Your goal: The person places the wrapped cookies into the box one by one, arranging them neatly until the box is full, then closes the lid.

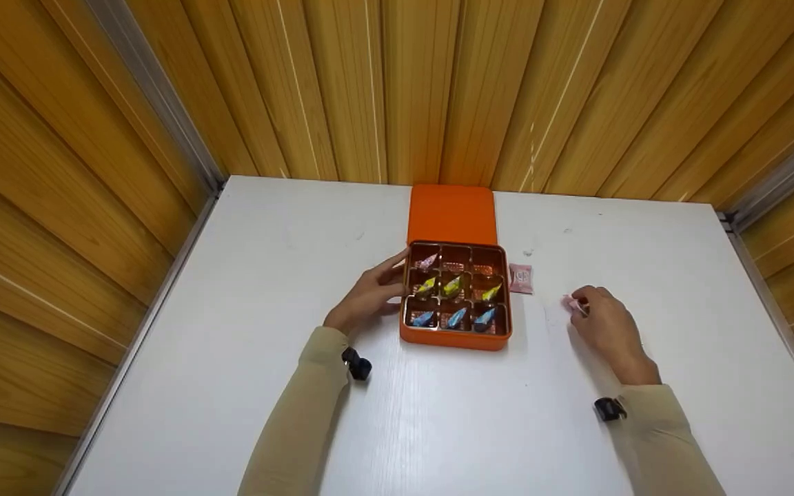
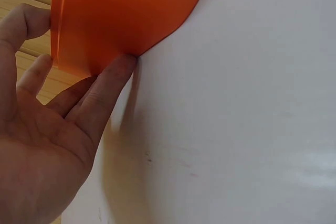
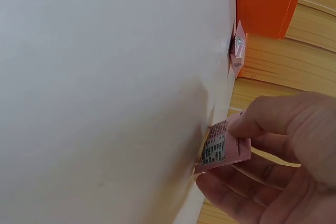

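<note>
An orange box (image 1: 455,342) stands with its lid (image 1: 452,213) folded back behind it and a brown insert split into several compartments. The front row holds blue wrapped candies (image 1: 457,317), the middle row yellow ones (image 1: 453,286), and the back left compartment a pink one (image 1: 429,262). My left hand (image 1: 369,297) rests its fingers (image 2: 113,85) against the box's left side. To the right of the box, my right hand (image 1: 607,329) pinches a pink wrapped candy (image 3: 223,142) between thumb and fingers, close to the table. Another pink candy (image 1: 521,278) lies beside the box's right wall.
The box stands on a white table (image 1: 231,386). Wood-patterned panels (image 1: 411,89) rise behind the table and along both sides, with metal strips (image 1: 156,96) at the corners. Black wrist devices (image 1: 357,364) sit on both beige sleeves.
</note>
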The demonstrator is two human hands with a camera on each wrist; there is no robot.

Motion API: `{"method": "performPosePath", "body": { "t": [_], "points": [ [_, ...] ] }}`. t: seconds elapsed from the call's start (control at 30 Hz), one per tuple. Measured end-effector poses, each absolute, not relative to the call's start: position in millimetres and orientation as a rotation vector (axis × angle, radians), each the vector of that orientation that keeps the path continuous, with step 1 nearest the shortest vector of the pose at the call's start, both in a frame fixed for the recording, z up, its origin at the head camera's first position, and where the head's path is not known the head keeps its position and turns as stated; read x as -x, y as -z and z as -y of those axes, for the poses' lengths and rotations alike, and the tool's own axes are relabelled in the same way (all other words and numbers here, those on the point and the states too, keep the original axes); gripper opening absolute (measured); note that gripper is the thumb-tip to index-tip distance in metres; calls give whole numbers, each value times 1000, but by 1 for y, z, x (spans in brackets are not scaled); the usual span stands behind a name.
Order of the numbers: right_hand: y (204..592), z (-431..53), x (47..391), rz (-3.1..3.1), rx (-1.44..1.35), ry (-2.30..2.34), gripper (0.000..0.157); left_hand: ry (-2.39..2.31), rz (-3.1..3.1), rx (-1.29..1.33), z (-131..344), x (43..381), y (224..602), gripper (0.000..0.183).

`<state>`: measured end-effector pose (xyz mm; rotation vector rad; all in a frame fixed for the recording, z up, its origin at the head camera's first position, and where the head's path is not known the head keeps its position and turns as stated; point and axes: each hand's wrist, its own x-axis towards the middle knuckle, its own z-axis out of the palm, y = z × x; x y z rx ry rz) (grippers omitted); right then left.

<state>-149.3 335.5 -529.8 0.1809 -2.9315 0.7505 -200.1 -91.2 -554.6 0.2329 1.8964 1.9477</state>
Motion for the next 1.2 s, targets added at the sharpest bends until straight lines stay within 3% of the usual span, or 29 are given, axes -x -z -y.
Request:
{"method": "performPosePath", "body": {
  "t": [1.2],
  "points": [
    [530,-339,150,2812,-217,-850,22,-1935,-1923,-219,90,199,553,79]
  ]
}}
